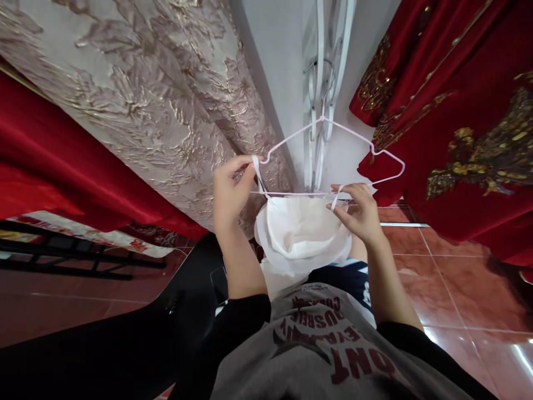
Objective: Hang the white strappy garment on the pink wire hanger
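Observation:
A thin pale pink clothes hanger (322, 119) is spread in front of me, its metal hook up by a white frame. Below its bottom bar lies a white garment with thin straps (300, 225), bunched over my lap. Fingers and thumb of my left hand (231, 191) are closed on the left strap (257, 169), beside the hanger's left end. My right hand (360, 208) pinches the right strap (336, 198) in a small loop, close to the bottom bar. Whether the hook rests on the frame I cannot tell.
Beige-gold brocade cloth (166, 100) hangs on the left, with red fabric (62, 161) beside it. Red garments with gold sequins (478, 155) hang on the right. A white metal frame (318, 33) stands against the wall. A black seat (125, 333) is at lower left over red floor tiles (458, 278).

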`<action>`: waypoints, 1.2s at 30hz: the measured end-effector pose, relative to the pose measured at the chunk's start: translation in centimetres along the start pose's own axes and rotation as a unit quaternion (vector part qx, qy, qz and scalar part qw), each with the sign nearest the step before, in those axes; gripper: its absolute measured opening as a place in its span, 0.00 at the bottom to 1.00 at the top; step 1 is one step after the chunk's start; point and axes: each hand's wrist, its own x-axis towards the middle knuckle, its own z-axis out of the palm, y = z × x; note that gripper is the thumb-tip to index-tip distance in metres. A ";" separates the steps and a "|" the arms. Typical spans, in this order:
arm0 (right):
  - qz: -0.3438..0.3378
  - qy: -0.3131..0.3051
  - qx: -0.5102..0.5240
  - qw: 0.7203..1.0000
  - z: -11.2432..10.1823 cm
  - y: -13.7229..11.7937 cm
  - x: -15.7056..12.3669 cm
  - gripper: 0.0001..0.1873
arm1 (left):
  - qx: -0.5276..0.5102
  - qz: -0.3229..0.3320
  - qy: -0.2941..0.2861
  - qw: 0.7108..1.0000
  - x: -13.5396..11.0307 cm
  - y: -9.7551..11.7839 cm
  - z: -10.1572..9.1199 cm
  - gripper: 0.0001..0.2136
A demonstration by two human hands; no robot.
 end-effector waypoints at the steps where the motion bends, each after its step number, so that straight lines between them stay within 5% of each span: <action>1: -0.004 -0.003 -0.010 1.000 0.1 0.0 0.0 0.15 | 0.005 -0.010 -0.024 1.000 0.6 0.4 0.1 0.06; 5: -0.005 -0.004 -0.022 1.000 0.1 0.2 -0.3 0.15 | -0.008 -0.062 -0.034 0.997 1.7 -0.1 0.5 0.11; 8: 0.005 0.002 -0.010 1.000 0.3 0.2 -0.4 0.17 | -0.091 -0.099 0.086 0.987 0.4 -2.3 0.9 0.10; 11: 0.010 -0.003 -0.010 1.000 0.7 -0.1 -0.4 0.18 | -0.212 -0.165 0.193 0.944 -2.1 -4.5 2.4 0.09; 13: 0.004 -0.007 -0.007 1.000 1.1 -0.4 -0.4 0.18 | -0.286 -0.215 0.187 0.915 -3.9 -5.2 4.1 0.14; 16: 0.017 0.011 0.023 1.000 1.1 -0.1 -0.7 0.21 | -0.322 -0.214 0.162 0.908 -5.7 -5.2 6.4 0.19; 19: 0.064 0.155 0.063 0.984 0.1 1.7 -1.4 0.24 | -0.301 -0.186 0.173 0.919 -6.0 -4.7 7.1 0.20; 21: 0.083 0.294 0.077 0.949 -1.3 3.4 -1.5 0.25 | -0.292 -0.168 0.186 0.923 -5.8 -4.4 6.8 0.21; 23: 0.085 0.369 0.088 0.921 -2.9 4.9 -1.1 0.25 | -0.296 -0.153 0.195 0.922 -5.6 -4.2 6.4 0.21; 25: 0.082 0.338 0.104 0.932 -4.5 5.5 0.0 0.23 | -0.300 -0.154 0.196 0.921 -5.5 -4.0 6.2 0.20; 31: 0.090 0.094 0.027 0.991 -6.8 2.4 4.6 0.12 | -0.285 -0.183 0.201 0.919 -5.6 -3.4 6.5 0.20; 33: 0.061 0.093 -0.022 0.994 -6.5 1.0 5.5 0.08 | -0.290 -0.190 0.192 0.918 -5.7 -3.4 6.5 0.20; 36: -0.017 0.177 -0.050 0.983 -5.3 -0.6 5.7 0.07 | -0.306 -0.191 0.179 0.915 -5.9 -3.6 6.5 0.20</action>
